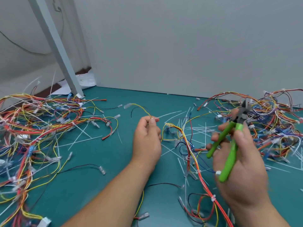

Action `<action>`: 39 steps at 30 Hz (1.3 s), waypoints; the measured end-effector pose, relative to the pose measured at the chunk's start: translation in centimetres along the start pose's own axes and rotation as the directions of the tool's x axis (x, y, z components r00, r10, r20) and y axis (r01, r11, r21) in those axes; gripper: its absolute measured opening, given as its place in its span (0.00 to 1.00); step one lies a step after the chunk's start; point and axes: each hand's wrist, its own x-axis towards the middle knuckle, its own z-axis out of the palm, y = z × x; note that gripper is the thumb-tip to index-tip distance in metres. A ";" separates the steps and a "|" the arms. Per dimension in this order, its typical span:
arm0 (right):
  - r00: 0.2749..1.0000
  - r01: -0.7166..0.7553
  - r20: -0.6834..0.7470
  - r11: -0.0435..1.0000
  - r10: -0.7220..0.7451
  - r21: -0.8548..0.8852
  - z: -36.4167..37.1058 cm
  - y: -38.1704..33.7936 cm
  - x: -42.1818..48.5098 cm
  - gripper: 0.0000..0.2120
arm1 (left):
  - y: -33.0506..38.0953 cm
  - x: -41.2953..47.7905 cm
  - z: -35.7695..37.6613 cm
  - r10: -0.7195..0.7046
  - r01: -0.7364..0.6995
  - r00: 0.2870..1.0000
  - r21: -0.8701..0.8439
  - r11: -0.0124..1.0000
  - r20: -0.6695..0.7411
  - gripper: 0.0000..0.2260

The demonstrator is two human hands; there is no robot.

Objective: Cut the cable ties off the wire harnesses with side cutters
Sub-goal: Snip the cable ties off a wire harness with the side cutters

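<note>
Pinching a thin yellow wire (142, 107) between thumb and curled fingers, the left hand (146, 140) hovers over the teal table mat (114, 161). The right hand (242, 169) grips green-handled side cutters (229, 145), handles spread apart and tip pointing away from the person. Between the hands a red, yellow and orange wire harness (191, 149) lies on the mat, a white cable tie (213, 197) around it. Loose white tie strips (82, 135) lie scattered about. Tangled harness piles sit far left (41, 115) and far right (270, 122).
</note>
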 end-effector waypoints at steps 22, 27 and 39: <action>0.816 -0.518 0.207 0.842 0.540 -0.153 4.4 0.5 -2.1 0.22 | 0.9 1.0 -0.8 -0.223 0.227 0.973 -0.333 0.915 0.053 0.03; 0.753 -0.629 0.086 0.751 0.653 -0.200 3.8 0.9 -1.3 0.28 | 1.2 1.2 -1.4 -0.258 0.296 0.955 -0.382 0.876 0.149 0.02; 0.766 -0.609 0.106 0.768 0.634 -0.196 3.3 1.3 -1.3 0.24 | 1.3 1.0 -1.3 -0.244 0.330 0.929 -0.325 0.886 0.279 0.02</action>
